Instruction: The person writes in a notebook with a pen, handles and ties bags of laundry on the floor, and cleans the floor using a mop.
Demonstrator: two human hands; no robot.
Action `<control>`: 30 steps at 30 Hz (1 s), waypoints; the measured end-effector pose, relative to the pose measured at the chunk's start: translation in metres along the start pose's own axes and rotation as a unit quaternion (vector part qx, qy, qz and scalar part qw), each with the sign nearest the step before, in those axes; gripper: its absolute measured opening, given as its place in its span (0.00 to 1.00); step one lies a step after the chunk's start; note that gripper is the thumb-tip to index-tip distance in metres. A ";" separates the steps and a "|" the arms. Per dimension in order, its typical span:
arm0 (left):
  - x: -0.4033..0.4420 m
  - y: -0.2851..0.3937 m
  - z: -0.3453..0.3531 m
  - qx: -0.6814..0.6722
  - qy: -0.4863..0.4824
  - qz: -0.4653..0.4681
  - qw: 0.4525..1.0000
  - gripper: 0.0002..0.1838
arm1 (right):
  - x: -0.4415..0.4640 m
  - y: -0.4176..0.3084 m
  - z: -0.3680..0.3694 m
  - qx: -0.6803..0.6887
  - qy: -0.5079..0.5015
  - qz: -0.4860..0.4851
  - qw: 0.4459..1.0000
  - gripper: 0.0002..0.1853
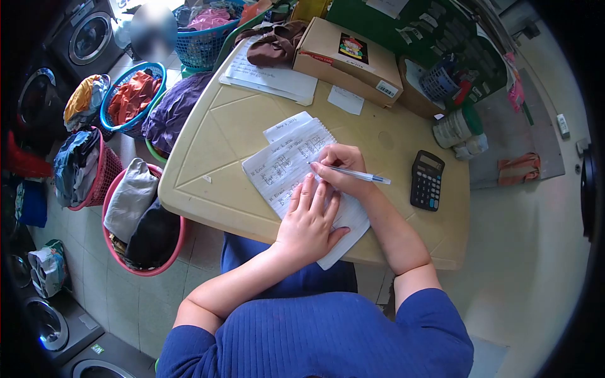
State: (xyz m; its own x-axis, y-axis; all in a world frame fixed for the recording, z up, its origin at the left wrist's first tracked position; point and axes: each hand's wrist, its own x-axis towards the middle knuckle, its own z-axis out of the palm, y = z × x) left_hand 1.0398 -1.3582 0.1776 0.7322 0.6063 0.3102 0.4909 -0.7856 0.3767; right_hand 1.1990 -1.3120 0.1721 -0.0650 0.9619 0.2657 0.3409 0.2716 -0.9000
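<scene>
On the beige table (220, 138) lies an open notebook (274, 173) with handwritten lines, set at a slant. My right hand (345, 169) is closed around a clear pen with a blue end (372, 177), its tip near the page's upper half. Flat on the lower page, my left hand (309, 223) has its fingers spread and holds nothing. A small written slip (287, 126) sticks out beyond the notebook's top edge. To the right of my right hand is a black calculator (427, 181).
Along the table's far side are written papers (268, 79), a cardboard box (346, 60), dark cloth and jars (455, 129). Laundry baskets (179, 236) full of clothes stand on the floor to the left, near washing machines (88, 38).
</scene>
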 end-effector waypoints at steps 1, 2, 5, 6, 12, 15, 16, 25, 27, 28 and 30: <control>0.000 0.000 0.000 0.000 0.003 -0.002 1.000 0.33 | 0.001 -0.001 0.000 -0.019 -0.014 -0.030 0.999 0.13; 0.000 0.000 0.000 -0.001 0.002 -0.002 1.000 0.33 | 0.001 -0.002 0.000 -0.037 -0.027 -0.060 0.997 0.15; 0.000 -0.001 0.000 -0.003 0.002 0.002 1.000 0.32 | 0.000 0.005 0.002 -0.063 -0.013 -0.060 0.996 0.16; 0.000 -0.001 -0.001 -0.006 0.003 0.001 1.000 0.32 | 0.000 0.006 0.002 -0.063 -0.012 -0.059 0.996 0.16; 0.001 -0.001 -0.001 -0.010 0.003 0.000 1.000 0.32 | 0.002 0.006 0.003 -0.101 -0.023 -0.077 0.992 0.15; 0.002 -0.001 -0.001 -0.010 0.005 0.000 1.000 0.32 | 0.003 0.001 0.004 -0.131 -0.022 -0.081 0.988 0.15; 0.003 -0.001 -0.001 -0.011 0.006 0.000 1.000 0.32 | 0.004 0.000 0.005 -0.130 -0.017 -0.088 0.987 0.15; 0.003 0.000 -0.001 -0.010 0.002 -0.005 1.000 0.31 | 0.003 0.000 0.005 -0.114 -0.006 -0.078 0.990 0.16; 0.002 0.000 0.000 -0.011 0.002 -0.006 1.000 0.32 | 0.002 0.002 0.005 -0.113 -0.001 -0.087 0.990 0.16; 0.002 0.000 0.000 -0.012 0.004 -0.006 1.000 0.32 | 0.002 0.005 0.004 -0.103 0.006 -0.080 0.991 0.15; 0.002 0.000 0.000 -0.011 0.002 -0.004 1.000 0.32 | 0.002 0.002 0.004 -0.095 0.015 -0.072 0.993 0.15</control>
State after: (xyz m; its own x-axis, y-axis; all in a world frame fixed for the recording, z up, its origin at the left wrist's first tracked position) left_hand 1.0416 -1.3569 0.1785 0.7266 0.6129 0.3106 0.4856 -0.7779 0.3988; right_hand 1.1959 -1.3089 0.1691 -0.0990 0.9115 0.3993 0.5004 0.3925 -0.7717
